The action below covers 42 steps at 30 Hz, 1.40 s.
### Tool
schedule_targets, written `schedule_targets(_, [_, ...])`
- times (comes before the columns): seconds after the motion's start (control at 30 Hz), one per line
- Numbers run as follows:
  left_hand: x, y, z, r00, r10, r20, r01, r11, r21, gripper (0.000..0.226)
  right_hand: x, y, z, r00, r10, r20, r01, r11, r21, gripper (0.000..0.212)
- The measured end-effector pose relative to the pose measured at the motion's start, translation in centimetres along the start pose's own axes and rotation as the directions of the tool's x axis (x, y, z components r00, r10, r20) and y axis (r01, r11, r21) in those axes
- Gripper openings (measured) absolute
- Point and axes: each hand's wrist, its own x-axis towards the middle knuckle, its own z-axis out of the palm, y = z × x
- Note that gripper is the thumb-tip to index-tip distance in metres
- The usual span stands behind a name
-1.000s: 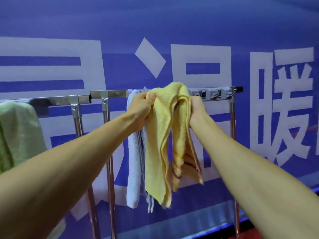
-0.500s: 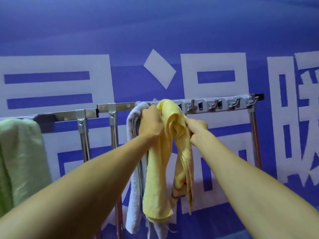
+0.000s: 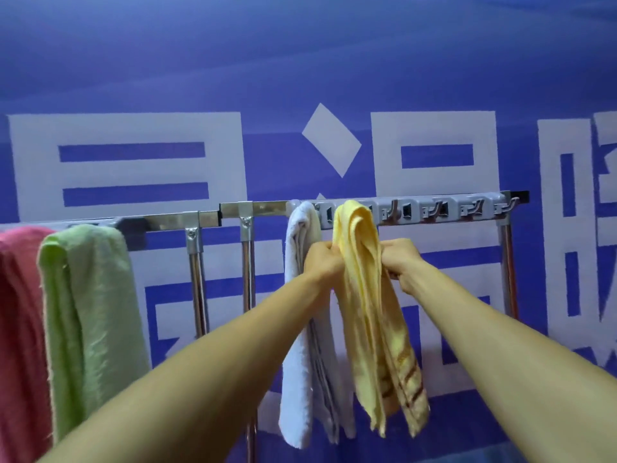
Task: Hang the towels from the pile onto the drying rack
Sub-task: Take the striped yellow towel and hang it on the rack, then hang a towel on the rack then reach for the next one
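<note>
A yellow towel [image 3: 364, 295] with brown stripes near its lower end hangs folded over the top bar of the metal drying rack [image 3: 263, 208]. My left hand [image 3: 322, 264] pinches its left edge and my right hand [image 3: 402, 262] grips its right edge, both a little below the bar. A white towel [image 3: 300, 329] hangs just to the left of it, partly behind my left forearm. Further left on a lower bar hang a green towel [image 3: 90, 312] and a pink towel [image 3: 16, 329]. The pile is not in view.
The rack's top bar carries a grey strip of hooks [image 3: 444, 212] running right to the end post [image 3: 507, 262]. Two chrome uprights [image 3: 197, 279] stand between the green and white towels. A blue wall with large white characters [image 3: 133, 61] is close behind.
The yellow towel has gone from bunched in my hands to draped over the bar. Both hands slid down its sides. The view shifted left, showing the pink towel.
</note>
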Motion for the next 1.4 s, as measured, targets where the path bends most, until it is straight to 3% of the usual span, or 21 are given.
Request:
schedule_targets(0.1, [-2.9,1.2,-2.1,0.997,-0.009,0.073,0.012,0.999,-0.042,0.025,-2.3,-0.2,-0.8,0.994,-0.089,-0.069,0.073,0.975,-0.207,0.014])
schedule_targets(0.17, [-4.8,1.6,-3.7,0.994,-0.003,0.106,0.012,0.997,-0.081,0.030,-4.5,-0.6,-1.1,0.978,-0.156,-0.139,0.110,0.951,-0.290,0.030])
schedule_targets(0.3, [-9.4,2.3,-7.2,0.984,-0.029,0.177,0.057,0.986,-0.154,0.034,-9.0,-2.3,-1.1,0.953,-0.289,-0.089,0.244,0.908,-0.340,0.030])
schedule_targets(0.4, [-13.4,2.0,-9.5,0.969,-0.066,0.239,0.106,0.982,-0.157,0.036,-12.5,-2.8,-1.0,0.963,-0.267,-0.036,0.236,0.900,-0.365,0.025])
schedule_targets(0.53, [-18.5,-0.8,-13.0,0.962,-0.115,0.247,0.157,0.975,-0.158,0.032,-18.2,-1.6,0.0,0.966,-0.111,0.233,0.187,0.923,-0.335,0.018])
schedule_targets(0.63, [-22.0,-4.8,-15.2,0.943,-0.204,0.262,0.240,0.964,-0.116,0.027,-21.9,1.1,2.1,0.896,0.023,0.443,0.175,0.900,-0.400,0.021])
schedule_targets(0.8, [-26.6,-12.4,-16.4,0.879,-0.347,0.328,0.338,0.937,0.086,0.018,-24.8,8.8,6.6,0.773,0.230,0.591,0.193,0.802,-0.566,0.007])
schedule_targets(0.9, [-28.2,-17.1,-16.3,0.837,-0.424,0.345,0.386,0.905,0.177,0.018,-25.6,14.2,9.0,0.720,0.325,0.614,0.173,0.772,-0.612,0.007])
schedule_targets(1.1, [-32.1,-29.0,-13.2,0.685,-0.619,0.385,0.606,0.777,0.171,0.015,-26.8,27.6,11.6,0.609,0.502,0.614,0.122,0.706,-0.698,0.016])
schedule_targets(1.4, [-36.9,-43.4,-5.1,0.484,-0.745,0.460,0.700,0.645,0.308,0.021,-28.4,47.5,10.5,0.565,0.711,0.420,0.028,0.492,-0.870,0.022])
